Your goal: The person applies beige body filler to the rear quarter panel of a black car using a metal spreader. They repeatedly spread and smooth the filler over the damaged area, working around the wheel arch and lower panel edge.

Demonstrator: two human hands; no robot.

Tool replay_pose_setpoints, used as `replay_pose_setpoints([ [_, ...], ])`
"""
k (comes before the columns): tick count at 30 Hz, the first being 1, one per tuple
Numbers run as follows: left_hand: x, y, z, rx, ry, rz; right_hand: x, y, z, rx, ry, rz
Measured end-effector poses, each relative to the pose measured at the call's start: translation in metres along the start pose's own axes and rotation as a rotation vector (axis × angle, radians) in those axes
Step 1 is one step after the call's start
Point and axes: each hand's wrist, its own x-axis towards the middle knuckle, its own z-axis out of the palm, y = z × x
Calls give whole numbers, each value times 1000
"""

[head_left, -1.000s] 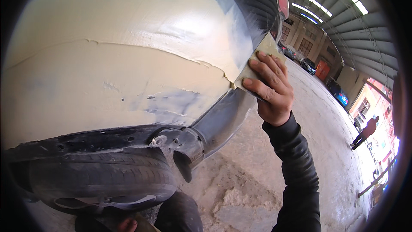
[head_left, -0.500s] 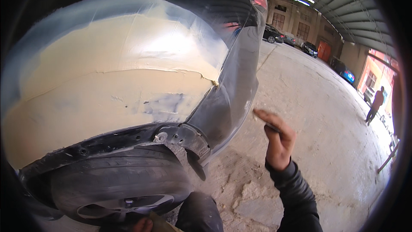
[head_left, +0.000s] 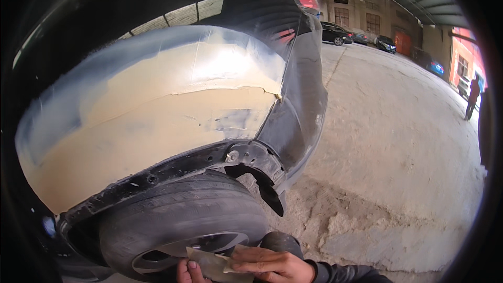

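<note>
In front of me is a dark car's rear quarter panel, its wheel arch coated with cream body filler [head_left: 157, 112] over a sanded grey-blue edge. A ridge crosses the filler, and darker patches show near the arch lip. Low in view, my left hand [head_left: 189, 272] pinches a thin, olive-tan flat plate [head_left: 209, 265] by its edge. My right hand [head_left: 275, 266] lies over the plate's right side, fingers together and pointing left. A thin flat spreader seems to be under those fingers, mostly hidden by them.
The car's tyre [head_left: 183, 215] sits just below the arch, beside my knee [head_left: 283, 242]. The dark rear bumper [head_left: 296, 126] stands to the right of the filler. Parked cars [head_left: 335, 34] line the far wall of the hall. A person [head_left: 473, 97] stands near the doorway at right.
My right hand has come down and left from beside the bumper to the plate. The plate and my left hand have risen further into view. My view has shifted, showing more of the car's upper body.
</note>
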Motion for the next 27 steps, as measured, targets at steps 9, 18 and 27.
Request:
replay_pose_setpoints([
  [9,12,-44,-84,175,284,519,24,9,-57,-625,434,23],
  [18,-16,-66,-120,301,181,289,105,-50,-196,-1738,734,-359],
  [27,-18,-101,-150,521,18,487,136,-61,-216,-1929,569,-412],
])
